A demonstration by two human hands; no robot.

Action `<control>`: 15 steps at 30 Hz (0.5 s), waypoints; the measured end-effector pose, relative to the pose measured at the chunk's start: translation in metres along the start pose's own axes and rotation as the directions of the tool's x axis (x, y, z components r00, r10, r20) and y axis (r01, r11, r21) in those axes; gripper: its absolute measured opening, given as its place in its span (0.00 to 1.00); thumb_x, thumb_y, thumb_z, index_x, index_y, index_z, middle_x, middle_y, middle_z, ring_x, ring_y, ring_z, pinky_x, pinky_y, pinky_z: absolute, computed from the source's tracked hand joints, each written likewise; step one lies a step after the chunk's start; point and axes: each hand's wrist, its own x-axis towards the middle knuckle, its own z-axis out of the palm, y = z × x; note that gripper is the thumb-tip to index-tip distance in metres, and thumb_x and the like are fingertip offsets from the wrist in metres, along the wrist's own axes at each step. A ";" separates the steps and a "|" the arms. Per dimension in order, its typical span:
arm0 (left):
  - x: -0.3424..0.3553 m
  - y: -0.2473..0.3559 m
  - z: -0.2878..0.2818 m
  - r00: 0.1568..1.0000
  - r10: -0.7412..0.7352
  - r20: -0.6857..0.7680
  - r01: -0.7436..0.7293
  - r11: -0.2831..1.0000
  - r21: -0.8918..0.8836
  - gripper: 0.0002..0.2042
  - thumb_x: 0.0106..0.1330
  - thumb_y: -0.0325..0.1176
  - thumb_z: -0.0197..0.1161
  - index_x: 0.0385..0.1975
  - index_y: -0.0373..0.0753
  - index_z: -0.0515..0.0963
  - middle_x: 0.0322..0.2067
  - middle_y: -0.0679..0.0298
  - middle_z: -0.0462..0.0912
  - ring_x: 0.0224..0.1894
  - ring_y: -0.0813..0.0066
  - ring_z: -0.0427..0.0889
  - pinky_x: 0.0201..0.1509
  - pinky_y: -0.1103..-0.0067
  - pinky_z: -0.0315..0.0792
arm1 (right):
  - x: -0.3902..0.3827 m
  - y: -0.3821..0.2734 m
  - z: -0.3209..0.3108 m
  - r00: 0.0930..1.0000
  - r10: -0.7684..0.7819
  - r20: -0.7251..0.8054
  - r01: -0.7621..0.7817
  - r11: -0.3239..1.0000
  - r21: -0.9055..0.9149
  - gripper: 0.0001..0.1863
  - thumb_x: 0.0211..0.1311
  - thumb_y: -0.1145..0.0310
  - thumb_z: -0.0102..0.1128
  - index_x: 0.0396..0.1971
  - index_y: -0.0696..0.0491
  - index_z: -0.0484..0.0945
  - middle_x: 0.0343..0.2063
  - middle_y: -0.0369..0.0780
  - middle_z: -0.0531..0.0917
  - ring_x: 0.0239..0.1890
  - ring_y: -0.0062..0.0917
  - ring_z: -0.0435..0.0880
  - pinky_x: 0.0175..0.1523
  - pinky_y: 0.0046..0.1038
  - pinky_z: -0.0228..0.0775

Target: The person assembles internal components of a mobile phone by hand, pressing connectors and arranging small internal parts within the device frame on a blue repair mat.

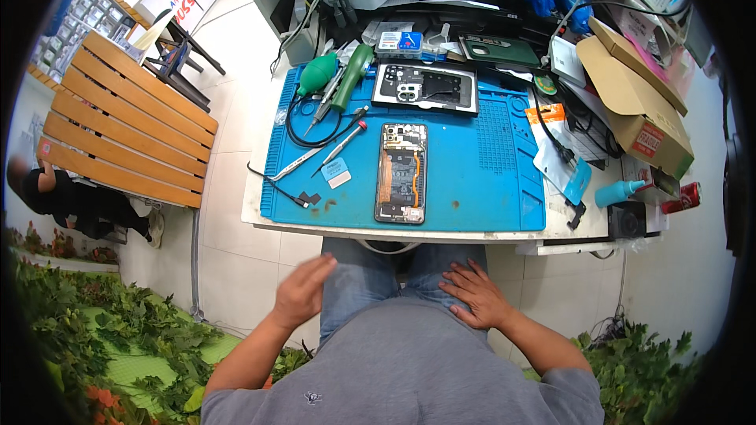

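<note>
Left hand at seven o'clock from opened phone, right hand at five, both unclenched, empty; we'd best handle phone edgewise, sparing orange strip.

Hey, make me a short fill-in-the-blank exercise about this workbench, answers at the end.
1. The colour of the mat under the opened phone is ____.
2. The bulb blower is coloured ____.
3. The right hand rests on the jeans' ____ leg.
4. The turquoise bottle is ____ of the red can in the picture.

Missing words: blue; green; right; left.
</note>
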 end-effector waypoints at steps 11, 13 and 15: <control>-0.019 -0.099 0.029 0.591 0.284 0.755 -0.284 0.949 -0.135 0.57 0.42 0.47 0.89 0.82 0.61 0.69 0.84 0.54 0.65 0.86 0.45 0.62 0.85 0.49 0.62 | 0.010 0.036 0.015 0.991 -0.132 0.007 0.132 0.991 0.003 0.34 0.66 0.51 0.62 0.71 0.46 0.82 0.67 0.44 0.85 0.77 0.45 0.76 0.86 0.55 0.51; -0.005 -0.120 0.042 0.569 0.373 0.733 -0.333 0.919 -0.210 0.60 0.37 0.52 0.88 0.82 0.64 0.69 0.84 0.56 0.65 0.85 0.47 0.63 0.86 0.50 0.59 | 0.010 0.036 0.014 0.992 -0.125 0.013 0.125 0.992 -0.009 0.34 0.66 0.51 0.61 0.71 0.46 0.83 0.67 0.44 0.85 0.77 0.44 0.77 0.85 0.54 0.52; -0.005 -0.138 0.056 0.575 0.483 0.660 -0.429 0.865 -0.259 0.65 0.27 0.61 0.85 0.81 0.71 0.70 0.82 0.61 0.70 0.84 0.52 0.66 0.88 0.53 0.54 | 0.008 0.037 0.013 0.993 -0.119 0.012 0.119 0.992 -0.028 0.33 0.66 0.51 0.60 0.70 0.46 0.83 0.67 0.44 0.85 0.76 0.44 0.77 0.84 0.53 0.54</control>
